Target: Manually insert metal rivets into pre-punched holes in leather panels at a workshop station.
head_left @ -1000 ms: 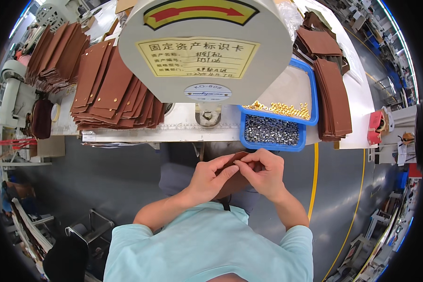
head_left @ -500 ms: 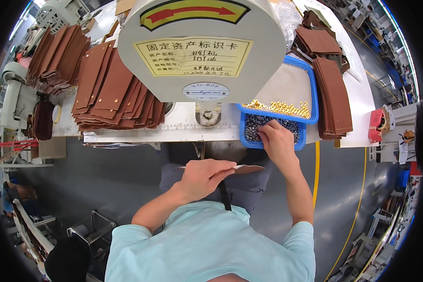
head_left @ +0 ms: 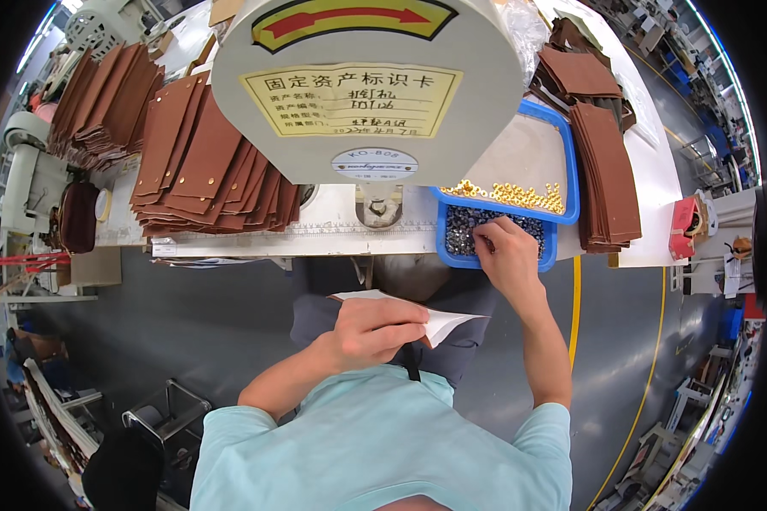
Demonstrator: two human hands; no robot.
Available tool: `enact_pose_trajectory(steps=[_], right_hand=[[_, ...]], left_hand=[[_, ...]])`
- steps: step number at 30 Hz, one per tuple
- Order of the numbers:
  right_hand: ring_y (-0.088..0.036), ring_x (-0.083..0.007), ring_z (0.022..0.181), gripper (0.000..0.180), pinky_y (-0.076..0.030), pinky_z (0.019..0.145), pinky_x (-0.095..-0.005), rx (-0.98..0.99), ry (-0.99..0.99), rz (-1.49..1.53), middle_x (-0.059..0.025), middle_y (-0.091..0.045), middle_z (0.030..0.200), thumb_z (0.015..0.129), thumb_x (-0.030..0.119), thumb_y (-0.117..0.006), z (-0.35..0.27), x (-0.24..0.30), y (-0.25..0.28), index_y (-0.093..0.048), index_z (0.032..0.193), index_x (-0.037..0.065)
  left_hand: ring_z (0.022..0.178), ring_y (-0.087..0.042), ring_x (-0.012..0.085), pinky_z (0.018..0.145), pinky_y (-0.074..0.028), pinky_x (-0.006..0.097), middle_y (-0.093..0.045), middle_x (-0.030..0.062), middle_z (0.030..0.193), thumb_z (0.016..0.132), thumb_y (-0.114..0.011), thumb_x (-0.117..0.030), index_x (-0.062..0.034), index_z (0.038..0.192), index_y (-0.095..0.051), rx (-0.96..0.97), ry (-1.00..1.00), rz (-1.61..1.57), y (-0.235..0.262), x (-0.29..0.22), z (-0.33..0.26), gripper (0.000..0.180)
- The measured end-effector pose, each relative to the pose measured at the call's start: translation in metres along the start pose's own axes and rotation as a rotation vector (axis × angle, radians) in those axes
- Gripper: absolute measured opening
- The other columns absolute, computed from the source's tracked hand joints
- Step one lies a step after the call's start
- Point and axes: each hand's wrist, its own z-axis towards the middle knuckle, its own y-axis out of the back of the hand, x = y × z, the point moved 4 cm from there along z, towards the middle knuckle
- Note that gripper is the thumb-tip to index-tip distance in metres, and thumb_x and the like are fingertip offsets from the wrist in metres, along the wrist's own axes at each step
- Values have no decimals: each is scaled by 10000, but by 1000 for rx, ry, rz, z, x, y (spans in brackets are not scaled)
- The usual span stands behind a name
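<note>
My left hand (head_left: 371, 330) is closed on a leather piece (head_left: 445, 324) in front of my lap, its pale back facing up and a brown edge showing. At the table's front edge my right hand (head_left: 511, 255) reaches into a small blue tray (head_left: 548, 255) of dark, shiny metal rivet parts (head_left: 462, 232). Its thumb and fingers are pinched together over the parts, and whatever lies between them is hidden. Directly behind, a larger blue tray (head_left: 565, 162) overlaps the small one and holds gold-coloured rivet caps (head_left: 528, 198) along its near side.
A large pale machine head (head_left: 358, 162) stands over the table's middle, above a metal post (head_left: 377, 207). Brown leather pieces with gold studs (head_left: 187, 162) are stacked to its left, with another stack (head_left: 94, 94) beyond. More brown strips (head_left: 605, 170) lie right of the trays.
My left hand has turned the leather piece, so its pale back now shows broadly instead of edge-on. My right hand stays in the small tray, shifted only slightly.
</note>
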Motion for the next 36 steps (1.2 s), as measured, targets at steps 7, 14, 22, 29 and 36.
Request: enact_pose_trajectory(steps=[7,14,22,29,36], right_hand=[[-691,-276,743,59,-553,673,-401,4,-88,106,-85,-690,875,832,88,-760,4,4,5,-758,883,57],[-685,-291,736,88,-548,670,-401,-31,-17,30,-96,-680,857,860,99,-753,2,-3,-4,-755,940,63],[-729,-175,736,132,-583,667,-294,-138,-142,416,-105,-766,945,812,-11,-775,-4,17,15,-744,938,10],[-729,-120,814,104,-574,750,-257,440,-325,1101,-78,-781,912,846,24,-795,-22,75,41,-785,948,2],[-742,-136,825,131,-583,772,-267,593,-208,1008,-75,-790,906,875,45,-774,-24,82,44,-792,1001,11]], left_hand=[[794,-758,240,651,-638,315,-738,110,926,672,-801,117,-19,947,-730,33,62,-35,-3,-1,1,315],[798,-753,218,652,-632,295,-728,95,949,658,-819,116,-27,953,-743,29,137,-39,-6,-3,-7,337],[779,-741,204,640,-620,290,-737,102,964,640,-873,71,-27,940,-735,-6,161,29,-3,-9,-4,344],[697,-728,222,584,-594,298,-738,104,885,679,-855,58,-16,936,-726,36,77,-10,-2,-6,-1,297],[680,-717,204,555,-568,283,-730,87,873,680,-869,32,-36,913,-739,36,165,-34,-1,-6,0,275]])
